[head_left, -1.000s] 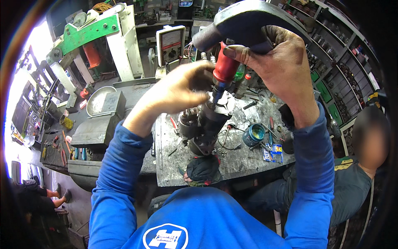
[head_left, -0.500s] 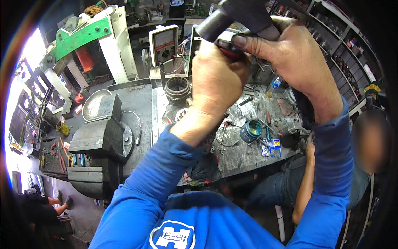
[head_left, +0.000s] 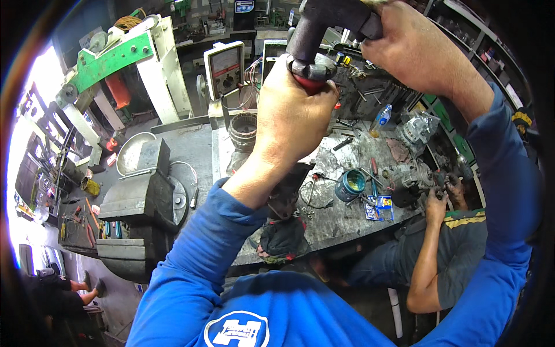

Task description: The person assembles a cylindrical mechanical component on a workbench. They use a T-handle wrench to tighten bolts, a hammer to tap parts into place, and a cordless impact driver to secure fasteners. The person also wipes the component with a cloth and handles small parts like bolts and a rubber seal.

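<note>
My left hand [head_left: 298, 110] is closed around a red piece [head_left: 309, 84] with a dark, lugged metal top [head_left: 312, 68]. Against that top stands one round end of a dark, thick, elbow-shaped tool [head_left: 309, 36], which runs out of the upper edge; its exact kind I cannot make out. At its other end my right hand [head_left: 413, 55] has its fingers curled round, close to a blunt cylindrical tip. Both hands are raised above a metal workbench [head_left: 341, 222]. Below my left wrist lies a dark, bundled rag [head_left: 280, 240].
A large bench vise [head_left: 133, 199] stands at the left, near a round metal pan [head_left: 136, 153]. On the bench are a teal tub [head_left: 351, 184], a ring-shaped motor part [head_left: 243, 130], a plastic bottle [head_left: 381, 120] and scattered tools. A co-worker's hands [head_left: 442, 194] handle a part at the right.
My right hand has drawn up and to the right, its thumb leaving the lugged top held by my left hand. The dark tool has shifted slightly. The co-worker has moved, and their hands now show.
</note>
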{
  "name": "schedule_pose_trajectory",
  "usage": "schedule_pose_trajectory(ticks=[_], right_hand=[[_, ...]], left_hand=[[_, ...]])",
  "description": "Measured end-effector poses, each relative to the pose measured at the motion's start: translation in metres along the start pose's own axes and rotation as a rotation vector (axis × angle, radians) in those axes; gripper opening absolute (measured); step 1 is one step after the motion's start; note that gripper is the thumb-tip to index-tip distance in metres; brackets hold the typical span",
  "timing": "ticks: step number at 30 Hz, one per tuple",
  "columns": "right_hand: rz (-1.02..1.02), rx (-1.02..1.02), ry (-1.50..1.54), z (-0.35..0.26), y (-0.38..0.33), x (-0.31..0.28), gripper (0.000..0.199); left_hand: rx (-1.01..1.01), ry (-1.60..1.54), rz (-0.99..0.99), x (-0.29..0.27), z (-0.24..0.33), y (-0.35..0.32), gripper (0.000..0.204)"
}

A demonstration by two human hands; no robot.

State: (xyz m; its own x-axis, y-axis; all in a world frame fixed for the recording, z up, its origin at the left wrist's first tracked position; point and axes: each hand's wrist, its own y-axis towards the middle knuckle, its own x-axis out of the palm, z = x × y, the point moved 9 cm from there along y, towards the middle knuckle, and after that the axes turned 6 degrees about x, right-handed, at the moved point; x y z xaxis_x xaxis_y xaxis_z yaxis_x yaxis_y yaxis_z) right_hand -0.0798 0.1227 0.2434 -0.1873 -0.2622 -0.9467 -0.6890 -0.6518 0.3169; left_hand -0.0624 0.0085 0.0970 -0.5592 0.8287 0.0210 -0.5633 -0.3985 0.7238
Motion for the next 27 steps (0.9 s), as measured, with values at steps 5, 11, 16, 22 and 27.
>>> schedule_pose_trajectory(ticks=[5, 11, 16, 22, 27], right_hand=[[0.049, -0.205, -0.105, -0.024, -0.012, -0.006, 0.034], [0.142, -0.209, -0.130, -0.023, -0.014, -0.019, 0.035], [0.031, -0.234, -0.146, -0.007, -0.005, 0.004, 0.037], [0.251, -0.098, -0.252, 0.004, -0.004, -0.034, 0.039], [0.062, -0.232, -0.128, -0.008, -0.004, -0.017, 0.044]], left_hand=[[-0.120, -0.014, -0.141, 0.003, -0.011, 0.002, 0.027], [0.090, -0.067, -0.054, 0.001, 0.000, 0.006, 0.027], [0.069, -0.050, -0.099, 0.002, -0.001, 0.005, 0.021], [-0.066, -0.265, -0.387, 0.015, -0.016, 0.014, 0.017], [0.037, -0.312, -0.347, 0.013, -0.017, 0.014, 0.019]])
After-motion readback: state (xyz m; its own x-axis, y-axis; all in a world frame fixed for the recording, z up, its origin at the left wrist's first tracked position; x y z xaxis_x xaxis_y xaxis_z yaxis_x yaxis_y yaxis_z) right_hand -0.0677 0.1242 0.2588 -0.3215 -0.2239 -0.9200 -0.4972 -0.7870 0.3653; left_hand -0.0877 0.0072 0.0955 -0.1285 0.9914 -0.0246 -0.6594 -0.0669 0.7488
